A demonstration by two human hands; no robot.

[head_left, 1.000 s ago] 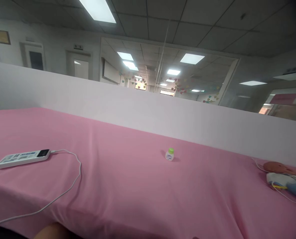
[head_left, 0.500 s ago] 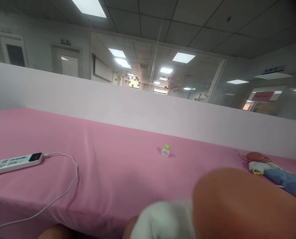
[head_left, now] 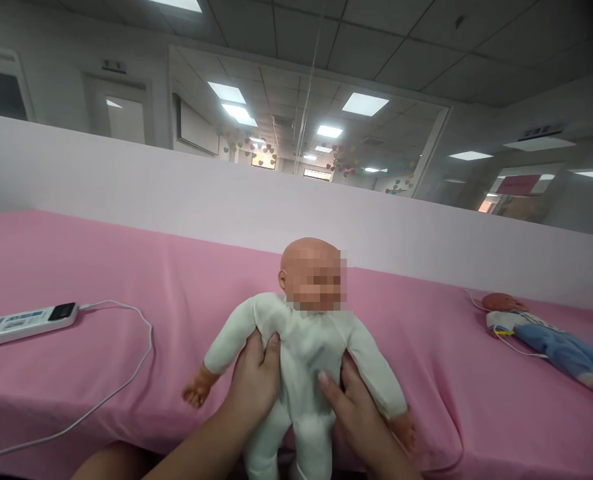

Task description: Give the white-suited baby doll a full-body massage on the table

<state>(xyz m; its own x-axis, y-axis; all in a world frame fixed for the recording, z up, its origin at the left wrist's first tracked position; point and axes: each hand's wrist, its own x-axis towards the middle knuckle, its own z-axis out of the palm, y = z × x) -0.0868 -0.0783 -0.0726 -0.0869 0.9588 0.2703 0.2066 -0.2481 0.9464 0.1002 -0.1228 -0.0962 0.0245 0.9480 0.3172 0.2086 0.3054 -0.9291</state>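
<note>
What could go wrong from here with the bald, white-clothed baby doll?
1. The bare left hand and bare right hand hold the bald, white-clothed baby doll by its torso; neither supports the head, so it might flop.
2. The thin white cable lies slack on the pink cloth, left of the left forearm; an outward sweep could snag it.

Most fingertips of my left hand (head_left: 256, 373) and right hand (head_left: 359, 403) are hidden behind the doll (head_left: 306, 347). The doll's face is blurred into blocks, its feet cut off below. Left of the doll, the white device (head_left: 26, 324) and its cord (head_left: 151, 331) run past the edge; I can't read the device's tiny print.
</note>
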